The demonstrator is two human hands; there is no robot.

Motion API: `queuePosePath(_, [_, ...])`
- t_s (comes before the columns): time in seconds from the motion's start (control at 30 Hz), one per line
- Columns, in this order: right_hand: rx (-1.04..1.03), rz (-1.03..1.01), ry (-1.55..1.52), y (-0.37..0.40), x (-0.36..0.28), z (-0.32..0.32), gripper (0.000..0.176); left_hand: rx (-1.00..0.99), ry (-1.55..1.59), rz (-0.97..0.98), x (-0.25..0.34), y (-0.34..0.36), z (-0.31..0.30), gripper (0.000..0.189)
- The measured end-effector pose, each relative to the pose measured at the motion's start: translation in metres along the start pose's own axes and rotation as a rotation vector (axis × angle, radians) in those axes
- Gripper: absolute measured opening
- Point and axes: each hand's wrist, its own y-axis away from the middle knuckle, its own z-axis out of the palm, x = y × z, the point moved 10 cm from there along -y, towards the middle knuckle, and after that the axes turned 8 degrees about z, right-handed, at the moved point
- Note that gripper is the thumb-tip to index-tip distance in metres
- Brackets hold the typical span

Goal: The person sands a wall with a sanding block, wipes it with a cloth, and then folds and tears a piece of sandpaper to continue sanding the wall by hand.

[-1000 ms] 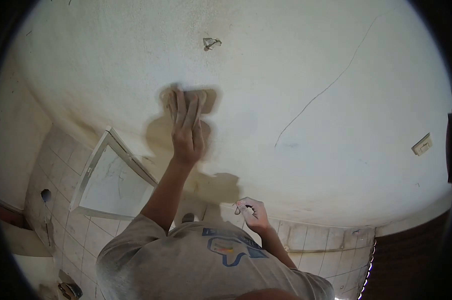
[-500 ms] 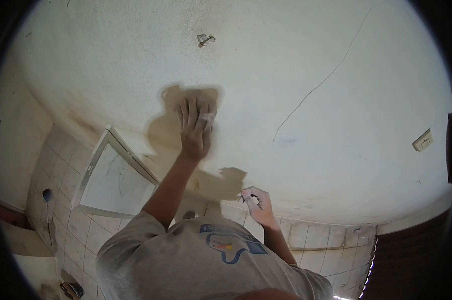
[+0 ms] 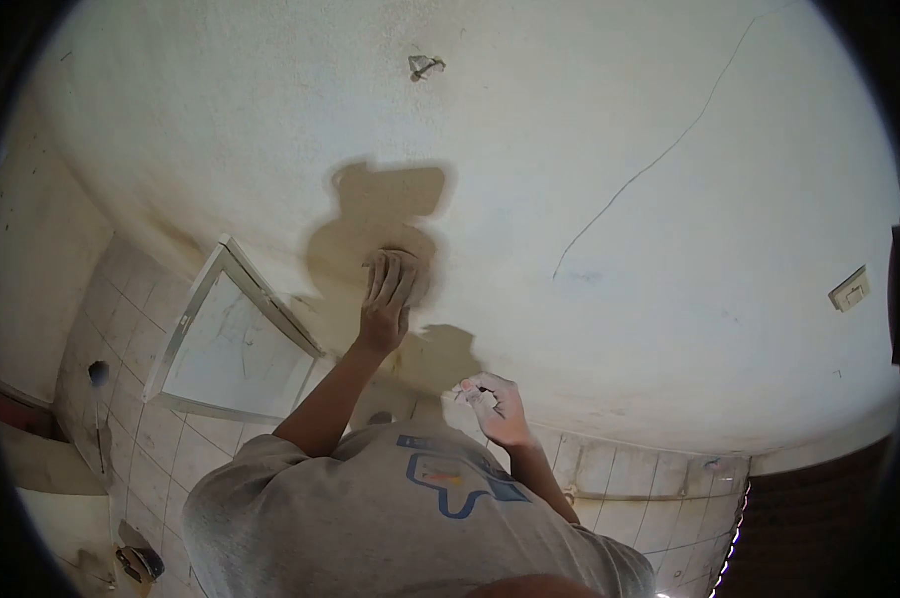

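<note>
The left hand (image 3: 388, 297) lies nearly flat, fingers close together, against the pale wall (image 3: 529, 179) ahead, below a ragged hole (image 3: 427, 67) and toward the lower edge, anything beneath it hidden, while the right hand (image 3: 494, 407) curls nearby, its grip unclear.

We hold our left hand (image 3: 388, 287) against the wall (image 3: 659, 259); our right hand (image 3: 497, 409) curls beyond our shirt (image 3: 360, 508).
</note>
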Motion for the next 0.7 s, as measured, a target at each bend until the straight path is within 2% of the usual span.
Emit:
queuePosePath(0.1, [-0.015,0.056,-0.018,0.004,0.024,-0.007,0.023,-0.031,-0.012,-0.036,-0.008,0.009,0.001,0.057])
queuePosePath(0.17, [-0.003,0.058,-0.021,0.006,0.028,-0.009,0.023,0.027,-0.031,-0.021,-0.008,0.000,-0.004,0.057])
queuePosePath(0.4, [0.006,-0.003,0.022,-0.003,0.005,-0.015,0.022,0.294,-0.014,0.068,0.015,-0.098,-0.055,0.056])
queuePosePath(0.57, [-0.030,-0.017,0.055,-0.010,-0.011,-0.007,0.021,0.328,-0.068,0.166,0.054,-0.188,-0.116,0.053])
queuePosePath(0.7, [-0.014,-0.012,0.073,-0.018,-0.019,-0.005,0.020,0.356,-0.110,0.143,0.052,-0.186,-0.108,0.053])
